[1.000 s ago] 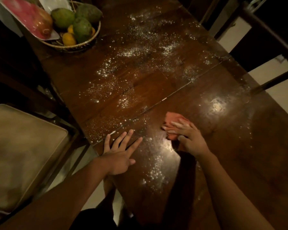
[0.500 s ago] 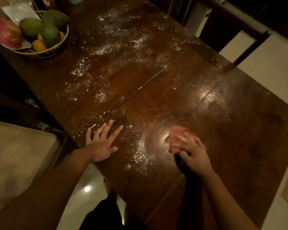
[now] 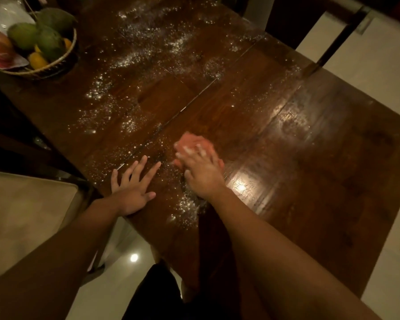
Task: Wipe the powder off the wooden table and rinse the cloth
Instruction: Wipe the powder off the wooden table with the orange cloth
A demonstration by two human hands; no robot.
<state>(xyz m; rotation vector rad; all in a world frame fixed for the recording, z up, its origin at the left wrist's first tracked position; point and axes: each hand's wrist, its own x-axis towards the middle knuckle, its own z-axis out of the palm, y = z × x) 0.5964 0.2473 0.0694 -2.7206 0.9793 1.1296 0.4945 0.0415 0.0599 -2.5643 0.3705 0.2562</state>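
A woven basket [image 3: 56, 65] sits at the far left corner, holding green mangoes [image 3: 23, 36] and smaller yellow fruits [image 3: 36, 60]. A reddish tray [image 3: 0, 50] lies just beside it at the frame's left edge. A cushioned chair seat [image 3: 26, 213] stands lower left. Pale floor tiles [image 3: 367, 58] show on the right, and a dark post [image 3: 335, 41] crosses them.

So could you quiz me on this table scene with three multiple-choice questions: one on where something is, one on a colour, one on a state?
1. Where is the fruit basket?
A far left corner
B near right corner
C on the floor

2. What colour is the cloth?
A blue
B pinkish-orange
C white

3. What is the left hand doing?
A gripping the cloth
B lying flat, fingers spread
C raised off the table

Answers: 1 A, it sits at the table's far left; 2 B, seen under the right hand; 3 B, palm on the wood beside the powder.
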